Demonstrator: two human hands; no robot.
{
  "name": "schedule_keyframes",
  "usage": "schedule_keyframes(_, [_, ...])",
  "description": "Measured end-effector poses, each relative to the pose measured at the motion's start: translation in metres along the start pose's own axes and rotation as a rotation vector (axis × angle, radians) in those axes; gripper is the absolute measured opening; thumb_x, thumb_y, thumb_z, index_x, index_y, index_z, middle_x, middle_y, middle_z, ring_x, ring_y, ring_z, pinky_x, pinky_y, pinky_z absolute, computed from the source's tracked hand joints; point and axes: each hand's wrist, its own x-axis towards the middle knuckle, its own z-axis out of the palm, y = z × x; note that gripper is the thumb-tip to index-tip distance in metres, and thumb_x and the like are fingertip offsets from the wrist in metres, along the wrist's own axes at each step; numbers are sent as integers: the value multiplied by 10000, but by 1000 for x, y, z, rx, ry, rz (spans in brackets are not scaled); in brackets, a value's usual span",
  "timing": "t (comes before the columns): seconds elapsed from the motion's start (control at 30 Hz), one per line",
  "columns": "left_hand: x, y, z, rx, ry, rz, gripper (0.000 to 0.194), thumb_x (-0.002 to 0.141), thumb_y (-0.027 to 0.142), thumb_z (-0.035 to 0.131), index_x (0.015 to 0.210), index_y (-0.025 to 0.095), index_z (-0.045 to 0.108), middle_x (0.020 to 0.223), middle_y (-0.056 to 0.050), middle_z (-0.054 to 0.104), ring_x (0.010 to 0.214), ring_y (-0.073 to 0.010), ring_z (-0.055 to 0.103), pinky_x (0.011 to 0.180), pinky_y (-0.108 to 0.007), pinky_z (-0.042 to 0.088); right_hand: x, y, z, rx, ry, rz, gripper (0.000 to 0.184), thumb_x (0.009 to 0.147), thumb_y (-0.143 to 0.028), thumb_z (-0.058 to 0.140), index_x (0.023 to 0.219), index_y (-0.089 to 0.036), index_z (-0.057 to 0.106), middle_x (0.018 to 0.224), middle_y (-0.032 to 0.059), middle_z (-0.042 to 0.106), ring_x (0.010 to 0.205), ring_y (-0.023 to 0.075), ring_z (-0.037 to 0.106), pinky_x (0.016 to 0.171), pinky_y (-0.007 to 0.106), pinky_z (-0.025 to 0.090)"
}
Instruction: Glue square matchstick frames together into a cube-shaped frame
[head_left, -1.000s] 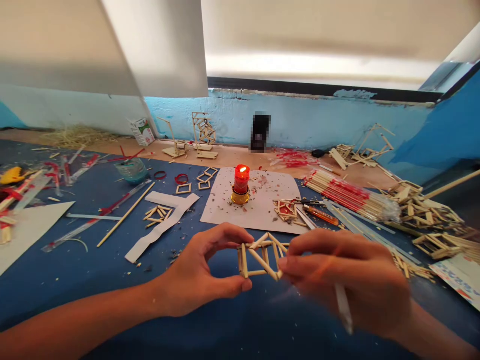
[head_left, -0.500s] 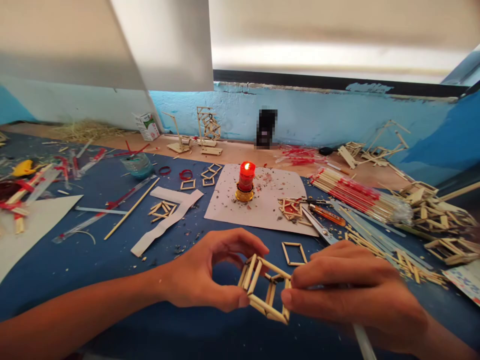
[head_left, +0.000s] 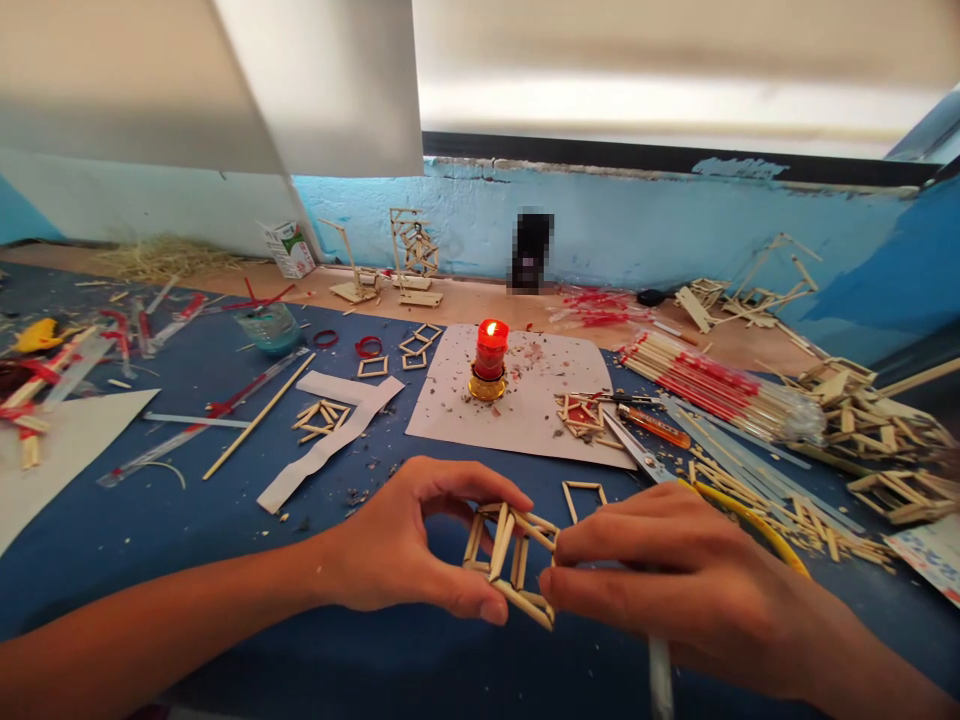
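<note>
My left hand (head_left: 409, 540) grips the left side of a small box-shaped frame (head_left: 501, 550) made of short wooden sticks, its thumb and fingers around the edge. The fingertips of my right hand (head_left: 697, 590) pinch the same frame's right edge. Below my right palm hangs a whitish translucent stick (head_left: 660, 675), probably a glue stick; its upper part is hidden by the hand. A flat stick square (head_left: 574, 490) lies just beyond the right fingers, partly covered. Behind the right hand shows a curved yellow rim (head_left: 772, 530) of something I cannot make out.
A lit red candle (head_left: 492, 350) stands on a debris-strewn paper sheet (head_left: 450, 420) ahead. To the right lie open scissors (head_left: 637, 448), an orange-handled cutter (head_left: 656, 428), loose sticks and a bagged stick bundle (head_left: 705, 385). Paper strips (head_left: 322, 450) and a cup (head_left: 270, 328) sit left.
Both hands have shifted slightly left with the stick frame, which has turned a little. The translucent stick has swung left. The yellow rim has come into sight behind my right hand.
</note>
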Motion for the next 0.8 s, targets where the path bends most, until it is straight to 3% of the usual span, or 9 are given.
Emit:
schedule_keyframes(0.1, [-1,0,0,70,41,58,540,609,236,962,1101,198,743,986,-40,793,836,-200,737,824,-323,610,0,-3,4,-26,-8,61,218,1010,-97,535,1087,-194,714,1004,12,768,678,115,703,550,275,469])
schedule_keyframes(0.27, [-3,-1,1,110,90,161,517,681,183,920,1151,215,706,1037,-33,795,909,-205,750,870,-317,603,-1,-13,15,-35,138,156,201,1003,-325,641,1148,-190,679,988,41,758,679,139,713,555,282,494])
schedule_keyframes(0.43, [-4,0,3,173,129,206,542,678,166,924,1169,213,698,1048,-30,790,933,-206,755,880,-307,603,3,-18,25,-67,241,165,72,984,-204,646,1020,-177,703,935,37,762,661,140,719,516,281,474])
schedule_keyframes(0.7, [-5,2,3,242,147,227,549,632,254,970,1118,204,721,995,-33,798,854,-200,743,832,-306,607,2,-20,28,-100,287,96,84,981,-140,615,990,-172,692,790,14,738,584,144,693,484,271,511])
schedule_keyframes(0.8, [-5,2,2,242,164,224,523,641,296,970,1099,197,737,979,-38,798,836,-196,734,815,-303,611,0,-23,24,-146,277,125,103,1002,-146,577,1025,-188,668,827,21,737,600,139,696,493,265,521])
